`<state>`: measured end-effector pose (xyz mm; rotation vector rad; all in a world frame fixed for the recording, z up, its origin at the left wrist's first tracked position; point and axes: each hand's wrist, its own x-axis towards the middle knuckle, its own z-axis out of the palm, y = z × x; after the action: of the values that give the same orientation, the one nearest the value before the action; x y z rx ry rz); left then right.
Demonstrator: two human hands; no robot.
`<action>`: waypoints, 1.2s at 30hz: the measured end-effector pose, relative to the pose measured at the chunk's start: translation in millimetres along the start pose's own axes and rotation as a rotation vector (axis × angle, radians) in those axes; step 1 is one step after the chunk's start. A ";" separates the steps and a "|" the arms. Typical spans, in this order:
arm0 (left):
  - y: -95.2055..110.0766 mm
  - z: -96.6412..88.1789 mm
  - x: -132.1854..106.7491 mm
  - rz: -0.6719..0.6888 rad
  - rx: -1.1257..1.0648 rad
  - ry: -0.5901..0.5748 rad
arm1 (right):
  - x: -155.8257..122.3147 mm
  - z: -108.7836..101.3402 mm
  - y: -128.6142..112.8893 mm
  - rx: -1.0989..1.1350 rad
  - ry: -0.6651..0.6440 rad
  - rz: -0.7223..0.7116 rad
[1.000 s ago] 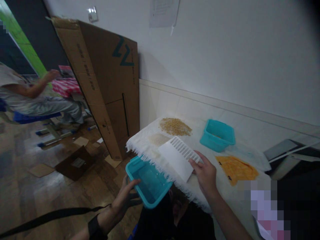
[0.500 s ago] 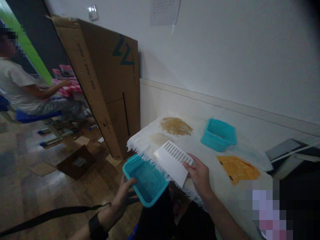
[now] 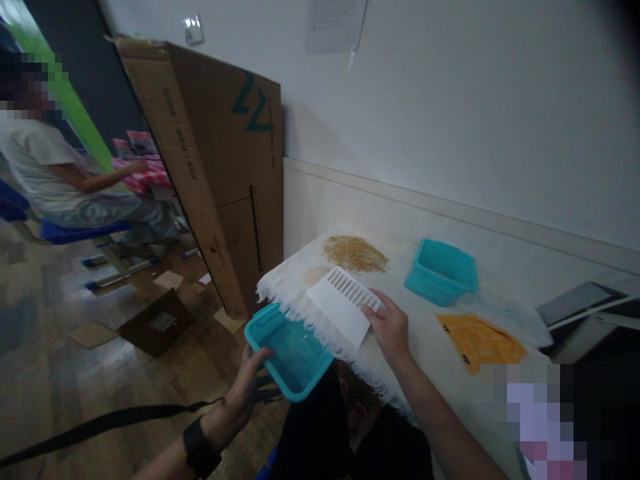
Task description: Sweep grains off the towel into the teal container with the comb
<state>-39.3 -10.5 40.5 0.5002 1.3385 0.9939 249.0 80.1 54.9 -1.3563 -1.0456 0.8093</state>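
My left hand (image 3: 254, 375) grips the near left rim of a turquoise plastic bin (image 3: 290, 350), tilted just below the fringed table edge. A little pale matter lies in its bottom. My right hand (image 3: 389, 325) pinches the right end of a white slotted plastic plate (image 3: 336, 308), held over the white cloth near the bin. Behind the plate is a thin patch of pale grains (image 3: 314, 275), partly covered by it. Farther back lies a heap of yellowish beans (image 3: 355, 253), apart from both hands.
Another turquoise bin (image 3: 443, 272) stands toward the wall, with an orange cloth bag (image 3: 481, 341) and clear plastic (image 3: 515, 313) nearby. A tall cardboard box (image 3: 215, 173) leans at the left. Beyond it sits another person (image 3: 45, 167). Cardboard scraps (image 3: 155, 323) lie on the floor.
The slotted plate in my right hand has moved away from me and slightly left, covering more of the pale grains. The held bin has shifted slightly up.
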 end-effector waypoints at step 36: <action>-2.9 18.8 3.3 -0.114 -0.009 0.020 | 62.4 -78.7 25.9 0.058 0.215 0.061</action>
<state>-20.9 -5.0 40.4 0.4038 1.3645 0.9129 347.2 111.1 42.9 -1.3976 -0.8109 0.7147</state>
